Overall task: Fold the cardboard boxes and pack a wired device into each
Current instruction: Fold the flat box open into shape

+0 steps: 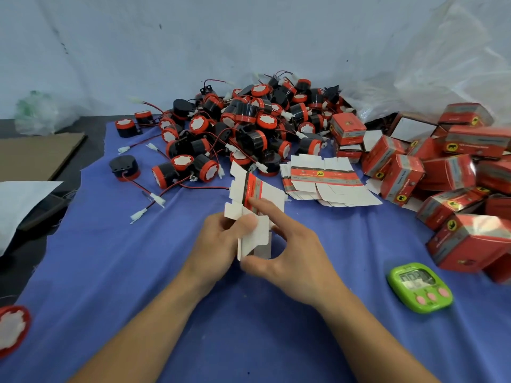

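Cloth [110,272]; one held box [250,189]; one timer [420,288]

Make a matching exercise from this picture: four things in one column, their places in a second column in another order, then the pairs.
1 timer
2 held box
3 devices
4 folded boxes

A heap at the back
B pile at the right edge
C between left hand and right hand
D alone on the cloth, near right

Pairs: 1-D; 2-C; 3-A; 4-B

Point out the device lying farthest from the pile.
The red-rimmed device at the near left edge, half out of frame; the rest sit in or beside the far pile.
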`<state>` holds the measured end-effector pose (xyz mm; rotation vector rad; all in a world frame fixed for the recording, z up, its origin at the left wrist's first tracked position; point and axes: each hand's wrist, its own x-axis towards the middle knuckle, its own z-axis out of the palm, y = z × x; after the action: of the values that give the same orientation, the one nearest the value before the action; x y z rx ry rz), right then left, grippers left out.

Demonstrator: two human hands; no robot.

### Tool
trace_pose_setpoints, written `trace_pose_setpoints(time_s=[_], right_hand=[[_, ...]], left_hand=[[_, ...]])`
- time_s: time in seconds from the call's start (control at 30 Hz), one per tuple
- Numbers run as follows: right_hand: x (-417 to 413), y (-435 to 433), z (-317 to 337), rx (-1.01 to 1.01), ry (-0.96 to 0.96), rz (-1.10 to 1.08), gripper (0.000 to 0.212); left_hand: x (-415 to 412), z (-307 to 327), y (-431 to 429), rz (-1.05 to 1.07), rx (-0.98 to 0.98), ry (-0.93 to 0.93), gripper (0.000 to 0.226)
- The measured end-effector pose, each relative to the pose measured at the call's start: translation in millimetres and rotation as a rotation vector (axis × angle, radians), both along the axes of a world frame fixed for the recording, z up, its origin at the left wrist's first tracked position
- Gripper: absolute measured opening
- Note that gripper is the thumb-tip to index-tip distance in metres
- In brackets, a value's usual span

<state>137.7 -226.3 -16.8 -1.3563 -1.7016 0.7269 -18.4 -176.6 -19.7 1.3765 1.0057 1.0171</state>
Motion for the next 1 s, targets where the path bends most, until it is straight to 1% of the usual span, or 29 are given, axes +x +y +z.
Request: trace_pose_setpoints(time_s=[0.07, 0.13, 0.17, 0.23, 0.3, 0.33, 0.37, 0.47, 0.5, 0.53, 0.57, 0.6, 0.63, 0.7, 0.83, 0.93, 1.0], right_hand=[[0.1, 1.2, 0.6, -0.004, 0.051, -0.015, 0.081], [-2.3, 1.3, 1.6, 0.008, 0.098, -0.051, 0.061], [-5.1, 0.6, 2.5, 0.031, 0.085, -0.081, 0.047], [-11.2, -0.8, 2.6, 0.099, 0.002, -0.17, 0.025], [-14.0, 0.4, -0.1, 0.156, -0.094, -0.268, 0.012], [-13.7, 1.6, -1.8, 0.177, -0.128, -0.312, 0.014], [-12.8, 3.0, -2.9, 0.187, -0.139, -0.355, 0.02], [-7.2, 8.1, -0.8, 0.189, -0.066, -0.483, 0.032], [-5.7, 9.0, 0.3, 0.194, -0.04, -0.506, 0.032], [-4.6, 9.2, 1.0, 0.199, -0.012, -0.518, 0.029], [-4.5, 8.7, 2.3, 0.195, 0.025, -0.523, 0.026], [-4.5, 7.8, 3.5, 0.187, 0.073, -0.527, 0.024], [-4.8, 6.9, 4.9, 0.182, 0.118, -0.529, 0.024], [-4.1, 4.7, 7.7, 0.184, 0.17, -0.53, 0.025], [2.5, 3.7, 10.8, 0.188, 0.256, -0.528, 0.025], [6.6, 7.4, 9.0, 0.18, 0.284, -0.55, 0.026], [8.7, 9.9, 7.1, 0.169, 0.297, -0.55, 0.022]], left_hand=[[-0.4, -1.6, 0.6, 0.076, 0.02, 0.055, 0.036], [0.2, -2.2, 1.1, 0.142, 0.047, 0.116, 0.054], [1.1, -2.1, 0.4, 0.16, 0.064, 0.143, 0.057], [3.7, -1.8, -2.1, 0.177, 0.099, 0.165, 0.053], [5.8, -1.8, -3.6, 0.193, 0.133, 0.193, 0.047], [6.7, -2.7, -4.4, 0.211, 0.162, 0.223, 0.043], [8.2, -3.6, -5.9, 0.241, 0.199, 0.264, 0.038], [13.7, 0.6, -14.6, 0.387, 0.262, 0.343, 0.014], [15.6, 3.5, -17.9, 0.439, 0.268, 0.384, 0.031], [16.8, 5.1, -20.4, 0.468, 0.277, 0.438, 0.056], [16.2, 5.7, -21.6, 0.483, 0.303, 0.484, 0.075], [16.2, 6.6, -23.1, 0.468, 0.346, 0.489, 0.086], [16.1, 8.6, -24.8, 0.421, 0.387, 0.452, 0.09], [15.0, 9.8, -26.9, 0.293, 0.446, 0.368, 0.093], [12.2, 9.6, -26.5, 0.143, 0.504, 0.31, 0.085], [10.1, 12.4, -27.0, 0.058, 0.59, 0.348, 0.079], [8.5, 11.4, -26.6, -0.024, 0.627, 0.331, 0.073]])
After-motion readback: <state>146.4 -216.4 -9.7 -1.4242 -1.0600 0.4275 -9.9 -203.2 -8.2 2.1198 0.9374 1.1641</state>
